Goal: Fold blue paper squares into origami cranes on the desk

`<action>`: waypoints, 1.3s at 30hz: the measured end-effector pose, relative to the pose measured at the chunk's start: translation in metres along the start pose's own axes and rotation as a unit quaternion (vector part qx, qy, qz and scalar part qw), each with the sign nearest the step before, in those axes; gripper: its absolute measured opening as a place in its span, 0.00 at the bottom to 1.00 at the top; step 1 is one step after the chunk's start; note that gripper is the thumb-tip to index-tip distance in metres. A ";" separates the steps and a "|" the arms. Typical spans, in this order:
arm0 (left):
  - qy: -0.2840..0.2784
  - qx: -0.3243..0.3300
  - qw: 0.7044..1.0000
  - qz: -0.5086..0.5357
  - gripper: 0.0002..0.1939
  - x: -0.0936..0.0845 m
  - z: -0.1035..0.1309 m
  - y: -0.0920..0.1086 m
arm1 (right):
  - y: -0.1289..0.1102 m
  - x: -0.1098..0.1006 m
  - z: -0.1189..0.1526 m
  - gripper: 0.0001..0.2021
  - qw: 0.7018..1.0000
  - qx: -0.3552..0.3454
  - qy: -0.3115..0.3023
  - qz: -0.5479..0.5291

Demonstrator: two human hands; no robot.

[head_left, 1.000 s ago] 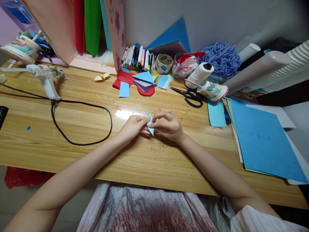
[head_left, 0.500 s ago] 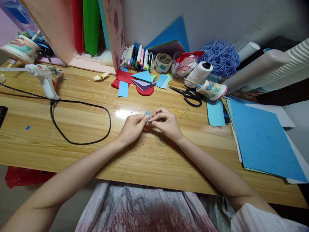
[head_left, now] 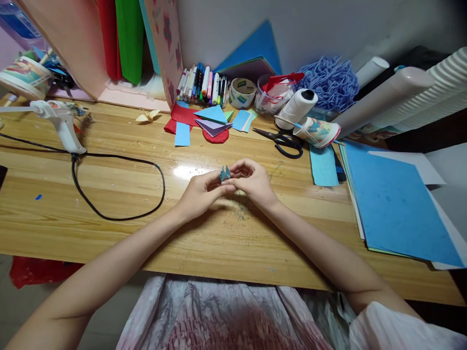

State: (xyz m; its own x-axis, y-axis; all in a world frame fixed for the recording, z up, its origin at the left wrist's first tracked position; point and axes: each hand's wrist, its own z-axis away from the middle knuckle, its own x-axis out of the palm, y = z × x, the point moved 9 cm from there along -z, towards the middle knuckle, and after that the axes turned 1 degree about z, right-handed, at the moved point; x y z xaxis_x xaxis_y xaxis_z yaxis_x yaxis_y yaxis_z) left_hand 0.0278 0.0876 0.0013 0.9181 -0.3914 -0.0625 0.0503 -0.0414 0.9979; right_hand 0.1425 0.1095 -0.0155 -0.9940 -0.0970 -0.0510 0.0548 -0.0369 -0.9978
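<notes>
A small piece of folded blue paper [head_left: 224,174] with two upright points is held between my hands, over the middle of the wooden table. My left hand [head_left: 200,194] is closed on its left side, the thumb reaching across below it. From the right, my right hand [head_left: 253,182] pinches the same paper with thumb and fingers. Its lower part is hidden by my fingertips. Beyond my hands lie a purple folded paper [head_left: 213,128], a light blue folded paper [head_left: 212,114] and black-handled scissors [head_left: 282,142].
A white glue gun [head_left: 60,124] with a looping black cord [head_left: 118,218] occupies the left. At the back stand markers [head_left: 202,82], a tape roll [head_left: 242,92], a thread spool [head_left: 297,108] and blue yarn [head_left: 324,82]. Blue paper sheets [head_left: 397,204] are stacked at right. A folded cream paper piece [head_left: 148,116] sits back left.
The folded blue paper has turned and now shows its two points more clearly. My left thumb has moved off its front to below it. The whole view has shifted slightly.
</notes>
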 end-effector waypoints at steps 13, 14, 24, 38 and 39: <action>0.123 -0.077 0.988 0.050 0.20 -0.024 -0.003 -0.014 | -0.011 0.003 0.009 0.10 0.995 -0.098 0.000 0.014; 0.135 -0.061 0.988 0.030 0.20 -0.028 -0.002 -0.012 | -0.008 0.002 0.007 0.09 0.996 -0.088 0.000 0.009; 0.143 -0.022 0.989 0.026 0.13 -0.031 -0.003 -0.004 | 0.009 0.017 0.006 0.10 0.992 0.001 -0.084 -0.097; 0.177 -0.014 0.984 0.014 0.12 -0.031 0.005 -0.004 | -0.022 0.001 0.017 0.04 0.984 -0.161 0.016 0.075; 0.172 -0.012 0.985 0.012 0.12 -0.030 0.004 -0.004 | -0.023 0.001 0.018 0.03 0.983 -0.170 0.013 0.074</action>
State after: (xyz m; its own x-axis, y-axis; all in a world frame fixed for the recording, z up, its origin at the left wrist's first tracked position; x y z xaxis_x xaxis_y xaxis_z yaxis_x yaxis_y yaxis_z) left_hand -0.0019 0.0955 -0.0011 0.9978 -0.0565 -0.0338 0.0332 -0.0118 0.9994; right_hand 0.1420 0.0923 0.0082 -0.9797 -0.0512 -0.1940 0.1692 0.3097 -0.9357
